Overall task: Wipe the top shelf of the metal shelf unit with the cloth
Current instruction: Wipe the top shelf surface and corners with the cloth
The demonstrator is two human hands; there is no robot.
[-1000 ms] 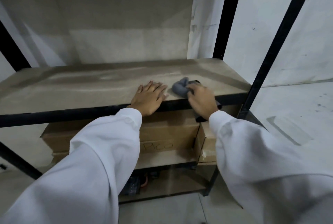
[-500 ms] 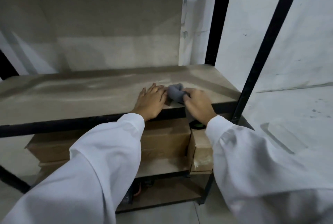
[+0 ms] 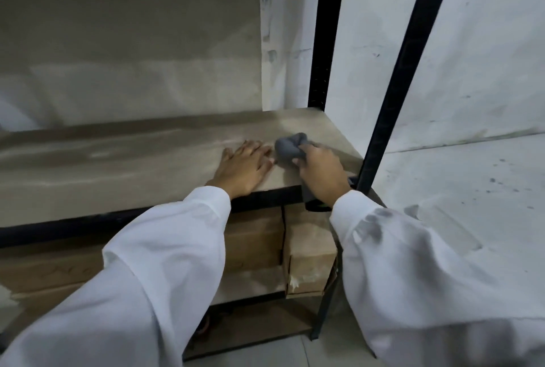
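Early in the wipe, I reckon: my right hand (image 3: 320, 170) grips the bunched cloth (image 3: 290, 146) at the right end of the shelf (image 3: 118, 166), left hand (image 3: 243, 167) flat beside it, dust streaks across the rest.

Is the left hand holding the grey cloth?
No, the left hand lies flat on the shelf with straight fingers, while the right hand grips the cloth.

On shelf (image 3: 118, 166), near post (image 3: 398, 86): left hand (image 3: 241, 167), cloth (image 3: 287, 147) just right of it, in right hand (image 3: 321, 173); boxes (image 3: 309, 251) below.
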